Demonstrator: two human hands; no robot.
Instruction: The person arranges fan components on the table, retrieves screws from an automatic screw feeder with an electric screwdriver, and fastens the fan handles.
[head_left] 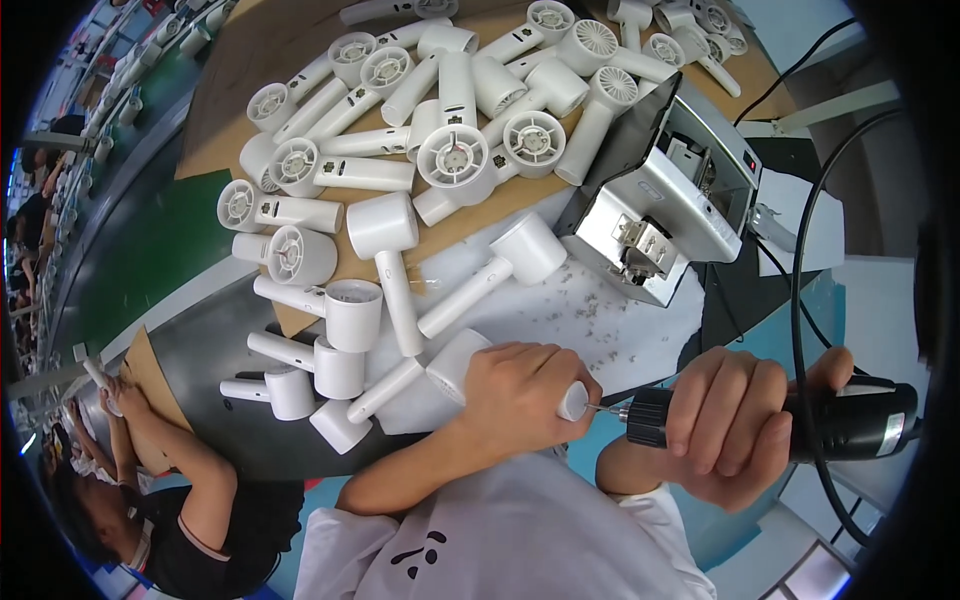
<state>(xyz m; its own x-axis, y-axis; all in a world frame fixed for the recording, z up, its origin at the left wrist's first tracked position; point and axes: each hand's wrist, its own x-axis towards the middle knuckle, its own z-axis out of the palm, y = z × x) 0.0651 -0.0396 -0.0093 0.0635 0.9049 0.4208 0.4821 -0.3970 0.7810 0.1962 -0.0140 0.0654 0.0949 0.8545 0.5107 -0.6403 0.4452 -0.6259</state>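
My left hand point(525, 395) is closed around the handle of a white handheld fan point(573, 401). The handle's round end sticks out at the right of my fist, and its drum-shaped head point(455, 366) seems to show on the other side; my fingers hide the handle between. My right hand point(730, 415) is wrapped round a black electric screwdriver point(850, 415), held level. Its thin bit point(605, 409) points left and reaches the handle's end; whether a screw sits there is too small to tell.
Many white fans point(455, 165) lie piled on brown cardboard point(215, 125) ahead. Small screws point(610, 325) are scattered over a white sheet point(540, 365). A silver screw-feeder box point(680, 190) stands at right. The black cable point(800, 300) hangs beside my right hand. Another person point(190, 480) works at left.
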